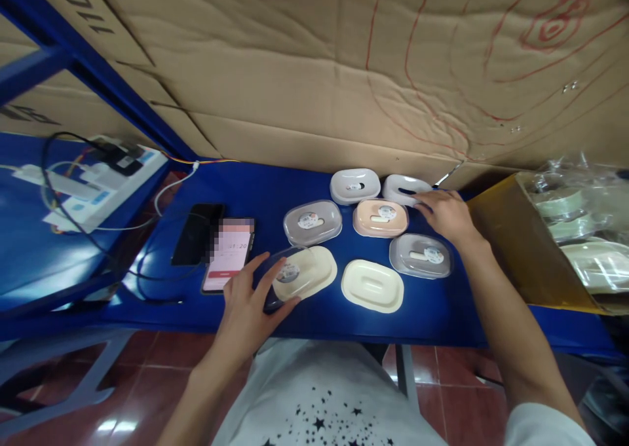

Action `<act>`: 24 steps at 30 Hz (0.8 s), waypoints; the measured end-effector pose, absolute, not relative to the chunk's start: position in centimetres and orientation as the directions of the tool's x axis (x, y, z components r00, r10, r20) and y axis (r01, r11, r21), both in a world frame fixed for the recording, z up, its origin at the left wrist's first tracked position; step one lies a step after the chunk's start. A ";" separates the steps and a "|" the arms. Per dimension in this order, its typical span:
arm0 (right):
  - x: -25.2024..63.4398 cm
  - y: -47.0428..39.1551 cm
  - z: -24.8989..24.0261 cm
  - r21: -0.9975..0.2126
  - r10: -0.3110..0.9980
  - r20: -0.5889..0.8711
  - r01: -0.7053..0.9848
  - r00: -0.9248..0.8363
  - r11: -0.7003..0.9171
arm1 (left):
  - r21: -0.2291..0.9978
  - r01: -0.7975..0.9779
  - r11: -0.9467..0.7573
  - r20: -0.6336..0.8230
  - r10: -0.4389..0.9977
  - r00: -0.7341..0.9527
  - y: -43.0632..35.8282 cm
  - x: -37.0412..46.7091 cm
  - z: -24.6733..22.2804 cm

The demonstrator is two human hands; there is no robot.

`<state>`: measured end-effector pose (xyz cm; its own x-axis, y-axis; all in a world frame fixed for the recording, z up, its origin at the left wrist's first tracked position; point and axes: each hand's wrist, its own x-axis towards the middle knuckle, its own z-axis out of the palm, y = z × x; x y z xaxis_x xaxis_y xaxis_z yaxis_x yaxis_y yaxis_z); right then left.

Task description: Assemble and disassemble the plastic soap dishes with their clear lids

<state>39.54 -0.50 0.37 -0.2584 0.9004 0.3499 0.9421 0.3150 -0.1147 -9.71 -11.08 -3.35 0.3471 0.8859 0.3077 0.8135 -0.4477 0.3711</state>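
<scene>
My left hand [253, 295] grips a clear lid [289, 272] with a round sticker, thumb and fingers on its edges. The lid lies partly over a cream soap dish [322, 272], shifted to the left. At the back right, my right hand [445, 213] has its fingers closed on the edge of a white soap dish [405, 187] with a dark slot. Around them sit a cream oval piece [372, 285] with a raised middle, a peach soap dish [363, 226], a grey one [299, 233], another grey one [398, 256] and a second white one [344, 194].
An open cardboard box [515, 236] of plastic-wrapped dishes stands on the right. To the left lie a lit phone [228, 256], a dark phone [191, 233] and a power strip [113, 187] with cables. Tall cardboard [295, 73] lines the back of the blue table [314, 325].
</scene>
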 end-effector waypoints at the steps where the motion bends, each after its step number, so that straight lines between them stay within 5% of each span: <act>1: 39.1 -2.1 1.3 -0.104 0.895 0.379 0.950 -0.236 0.295 | 0.371 0.801 -0.471 0.304 0.876 0.374 -10.8 -9.6 -3.5; 6: 32.3 -13.3 4.7 -0.055 0.836 0.511 0.963 -0.199 0.263 | 0.364 0.744 -0.560 0.312 0.826 0.469 -8.3 -8.7 -4.3; 11: 24.3 -21.6 2.3 -0.124 0.896 0.340 0.931 -0.285 0.344 | 0.337 0.759 -0.557 0.334 0.825 0.456 -7.0 -7.9 -4.4; 24: 22.8 -22.0 -2.1 -0.217 0.925 0.159 0.902 -0.346 0.375 | 0.439 0.732 -0.521 0.358 0.849 0.389 -10.0 -7.7 -3.5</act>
